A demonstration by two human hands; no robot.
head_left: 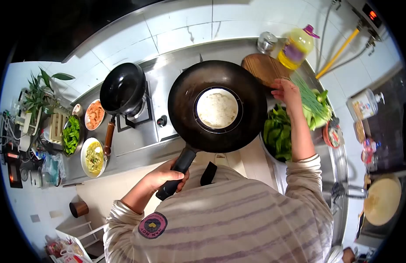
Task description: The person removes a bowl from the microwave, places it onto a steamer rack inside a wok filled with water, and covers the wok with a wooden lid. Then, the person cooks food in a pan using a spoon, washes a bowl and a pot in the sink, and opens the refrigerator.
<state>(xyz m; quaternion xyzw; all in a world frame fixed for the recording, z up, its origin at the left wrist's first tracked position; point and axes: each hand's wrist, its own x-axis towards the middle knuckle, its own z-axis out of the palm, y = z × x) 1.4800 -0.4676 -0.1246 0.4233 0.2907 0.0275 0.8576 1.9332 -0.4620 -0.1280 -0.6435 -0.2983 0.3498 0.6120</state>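
My left hand [168, 175] is closed around the black handle of a large dark wok [181, 94], which extends away from me above the counter. At the wok's middle shows a pale, mottled round disc [217, 108] with a dark ring around it; what this disc is, I cannot tell. My right hand [287, 93] is stretched out to the right of the wok, fingers apart, right at the near edge of a round wooden cutting board [264, 68]. Below my right forearm sits a basin of leafy greens [276, 131], and green chives [309, 94] lie just beyond the wrist.
A second black wok [123, 87] stands on the left burner. Left of it are plates of shrimp [95, 115] and green peppers [71, 135], and a bowl of egg mixture [94, 158]. An oil bottle [296, 46] and glass jar [267, 42] stand by the board. A faucet [354, 191] is at right.
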